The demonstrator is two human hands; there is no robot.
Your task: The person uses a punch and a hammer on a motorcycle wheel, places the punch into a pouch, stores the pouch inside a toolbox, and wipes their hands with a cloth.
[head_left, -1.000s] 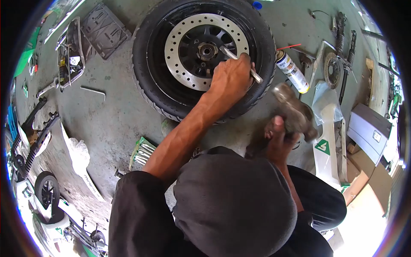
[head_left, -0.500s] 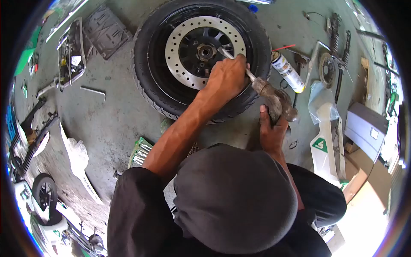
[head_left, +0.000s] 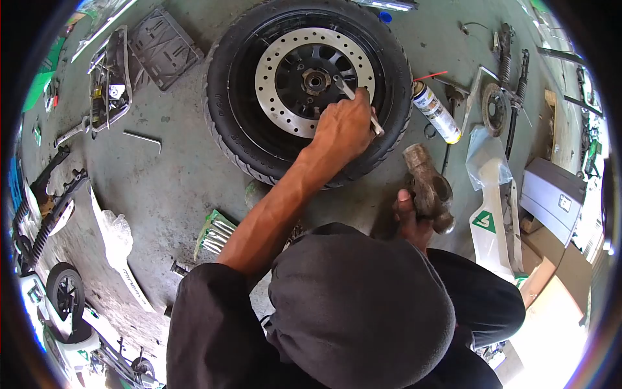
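Note:
My left hand [head_left: 346,126] is closed around a metal spanner [head_left: 376,124]. The spanner's far end rests at the hub [head_left: 315,80] of a wheel lying flat. Around that hub is a drilled brake disc [head_left: 272,107], with the black tire [head_left: 223,123] outside it. My right hand [head_left: 413,220] grips a worn hammer [head_left: 427,188], its thumb lying along the tool near the head. The hammer is held apart from the spanner, right of the tire's lower edge. My head in a dark cap hides the hammer's handle.
A spray can [head_left: 435,113] with a red straw lies right of the tire. Beyond it are a loose disc [head_left: 495,110] and shock absorbers [head_left: 505,52]. A spanner set [head_left: 217,232] lies near my left forearm. On the left are a hex key [head_left: 142,139] and a black plastic tray [head_left: 165,48].
My right hand has drawn the hammer back and down, away from the spanner's outer end. My left hand stays at the hub with the spanner, having shifted only slightly.

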